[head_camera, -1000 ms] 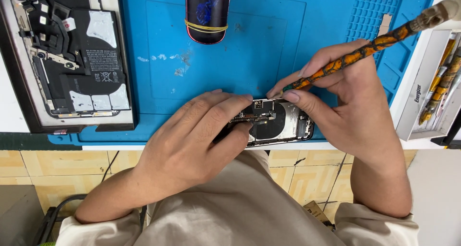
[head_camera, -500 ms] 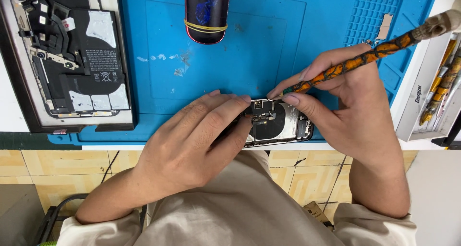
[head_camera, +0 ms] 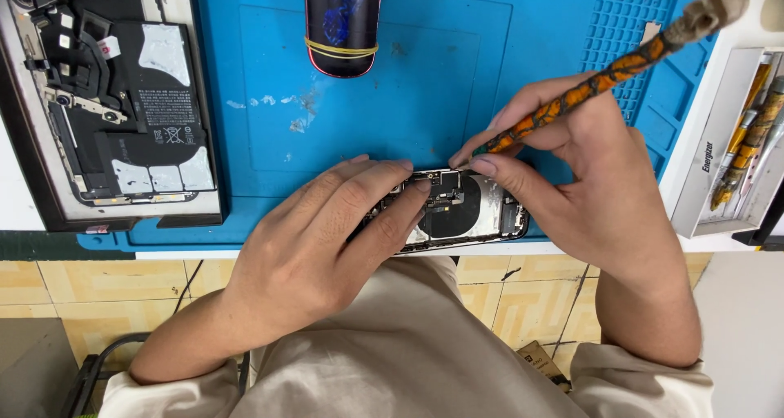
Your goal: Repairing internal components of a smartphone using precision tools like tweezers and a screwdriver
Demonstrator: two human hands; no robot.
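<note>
An opened phone with its black insides showing lies at the near edge of the blue work mat. My left hand lies flat over the phone's left half, fingers pressing it down. My right hand pinches an orange-and-black patterned screwdriver, whose tip touches the phone's upper middle edge. The handle slants up to the right and ends in a worn grey cap.
A larger opened device with exposed boards lies at the left. A dark cylinder with yellow rubber bands sits at the top of the mat. At the right a white box holds more patterned tools. Tiled floor lies below the table edge.
The screwdriver handle has shifted a little in my right hand. My left hand stays pressed on the phone.
</note>
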